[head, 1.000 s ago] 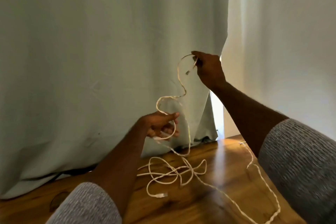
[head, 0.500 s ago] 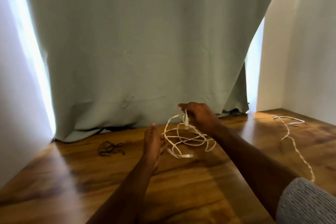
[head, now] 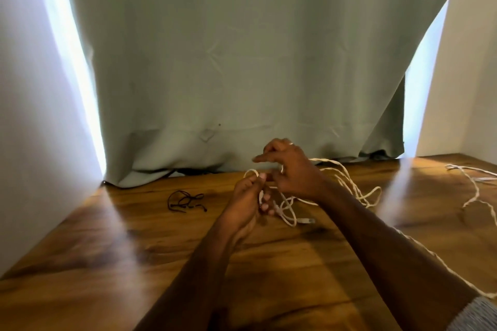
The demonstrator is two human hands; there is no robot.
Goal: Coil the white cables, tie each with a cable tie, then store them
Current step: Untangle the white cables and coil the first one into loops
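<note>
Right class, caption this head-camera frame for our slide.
Both hands, left hand and right hand, gather the white cable above the wooden table; black ties wait nearby.

Both hands — L hand (head: 246, 203), R hand (head: 291, 173) — grip white cable (head: 349, 185).

I'm seeing a dim room, lit only by daylight slipping past both edges of the grey-green curtain (head: 242, 62). Those two gaps blow out white. Pale streaks of glare fall across the wooden tabletop (head: 107, 263) left and right of the hands. Motion blur softens the whole frame, forearms especially. Wide-angle bending bows the curtain edges and walls outward.
</note>
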